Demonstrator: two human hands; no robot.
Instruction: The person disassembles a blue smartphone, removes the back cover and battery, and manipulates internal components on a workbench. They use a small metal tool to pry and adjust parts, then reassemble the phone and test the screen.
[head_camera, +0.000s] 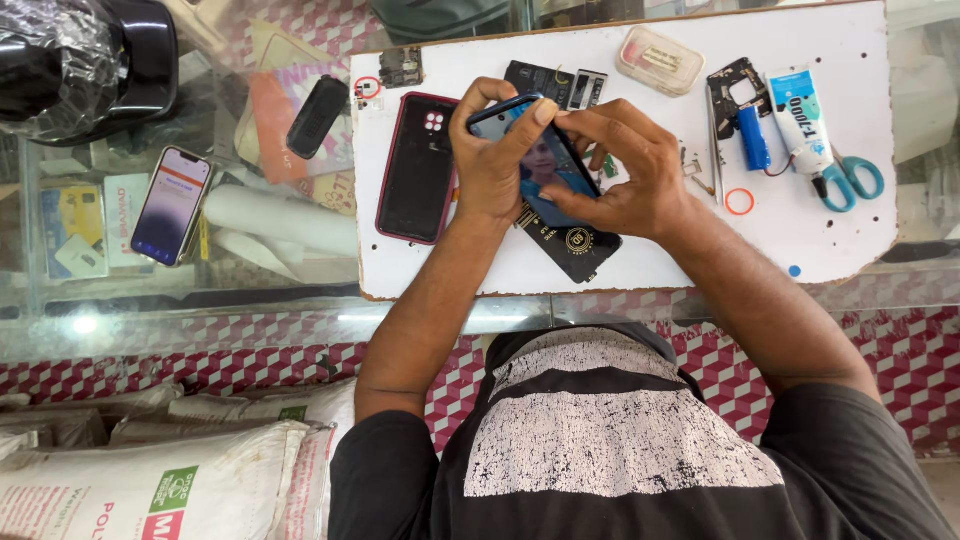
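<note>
Both hands clamp one blue-edged phone (545, 165), left hand (490, 160) at its top corner, right hand (630, 170) along its side, mid-board (850, 240); a red-rimmed phone case (415, 170) lies beside; scissors (850, 180) near the right edge.

- Desk (300, 300): glass-topped, carrying my white work board (850, 240) and, to its left, a lit phone (171, 206) and a white roll (280, 218).
- Red-rimmed phone case (418, 168): flat on the board's left part, inner side up.
- Black back cover (578, 248): on the board, partly beneath my hands.
- Clear plastic box (660, 60): near the board's top edge.
- Glue tube (802, 118): beside a blue tool (753, 138) and a black phone frame (735, 92).
- Scissors (850, 178): blue-handled, at the right edge.
- Orange ring (740, 201): just left of the scissors.
</note>
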